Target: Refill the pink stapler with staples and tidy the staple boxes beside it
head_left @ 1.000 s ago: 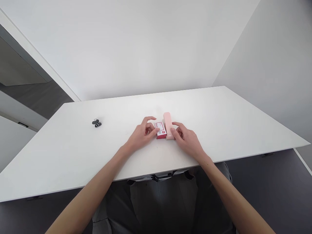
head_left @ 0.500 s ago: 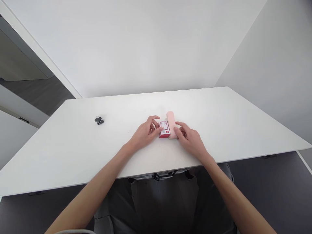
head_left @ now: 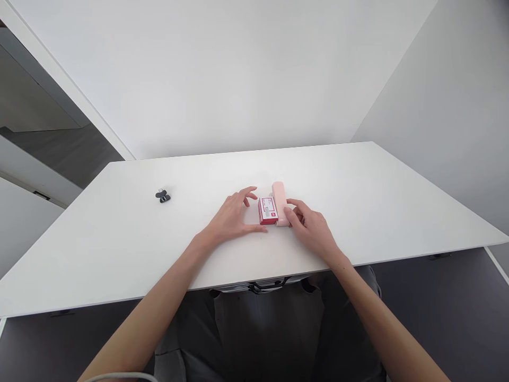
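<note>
On the white table, a small red-and-white box [head_left: 269, 210] lies flat with its left side turned to my left hand [head_left: 233, 216]. That hand is open, thumb stretched along the near side of the box and fingers curved beyond its far left corner, holding nothing. Against the box's right side lies a long pale pink stapler [head_left: 279, 203] with a rounded far end. My right hand [head_left: 312, 225] grips the stapler's near right part, thumb on its top edge and fingers curled at its side; the fingertips are partly hidden.
Off to the left on the table [head_left: 199, 180] sits a small black object with a metal part, apparently a staple remover [head_left: 163, 196]. A white wall [head_left: 238, 79] rises behind the table. Below the front edge hangs a black handle [head_left: 268, 286] above my legs.
My left hand has let go of the box and spread its thumb and fingers apart, the thumb moving down toward me. The right hand and the stapler stay in place.
</note>
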{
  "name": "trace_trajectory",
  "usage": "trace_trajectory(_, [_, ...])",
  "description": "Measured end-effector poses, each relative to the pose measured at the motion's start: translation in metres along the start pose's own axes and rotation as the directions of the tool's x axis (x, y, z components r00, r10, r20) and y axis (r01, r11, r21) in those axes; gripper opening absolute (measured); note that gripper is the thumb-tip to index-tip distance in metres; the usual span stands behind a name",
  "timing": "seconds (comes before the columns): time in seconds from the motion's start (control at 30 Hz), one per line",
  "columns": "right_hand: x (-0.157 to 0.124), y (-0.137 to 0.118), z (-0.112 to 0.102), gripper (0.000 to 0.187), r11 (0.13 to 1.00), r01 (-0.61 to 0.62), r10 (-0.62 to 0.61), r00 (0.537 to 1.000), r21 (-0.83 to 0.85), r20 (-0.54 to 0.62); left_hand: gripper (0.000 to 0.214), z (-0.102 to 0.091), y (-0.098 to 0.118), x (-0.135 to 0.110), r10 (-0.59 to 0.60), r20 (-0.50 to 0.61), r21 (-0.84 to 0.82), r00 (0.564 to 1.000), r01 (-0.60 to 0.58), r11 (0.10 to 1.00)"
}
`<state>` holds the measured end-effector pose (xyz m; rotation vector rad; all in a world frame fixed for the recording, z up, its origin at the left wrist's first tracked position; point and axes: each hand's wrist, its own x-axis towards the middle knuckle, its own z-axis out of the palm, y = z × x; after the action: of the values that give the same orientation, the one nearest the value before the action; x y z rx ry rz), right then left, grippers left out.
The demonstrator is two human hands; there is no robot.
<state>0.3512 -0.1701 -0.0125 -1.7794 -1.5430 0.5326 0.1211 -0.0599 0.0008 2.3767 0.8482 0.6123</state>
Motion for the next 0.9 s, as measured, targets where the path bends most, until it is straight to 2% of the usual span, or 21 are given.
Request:
trace_trajectory(0.2, [0.0002, -0.0004, -0.0005, 0.046, 1.000, -0.002, 0.002, 1.000, 0.005, 0.005, 0.103, -0.0026, -0.0018, -0.0011, -0.018, 0.021, 0.060, 1.000, 0.017, 0.998])
trace_trajectory(0.47, [-0.0001, 0.0000, -0.0002, 0.047, 1.000, 0.015, -0.015, 1.000, -0.003, -0.001, 0.095, -0.0013, -0.0005, -0.0007, -0.023, 0.019, 0.061, 1.000, 0.022, 0.998])
trace_trajectory(0.9, [-0.0002, -0.0004, -0.0001, 0.046, 1.000, -0.005, 0.005, 1.000, -0.020, -0.002, 0.097, 0.0003, 0.0016, 0.0013, -0.051, 0.026, 0.035, 0.998, 0.050, 0.998])
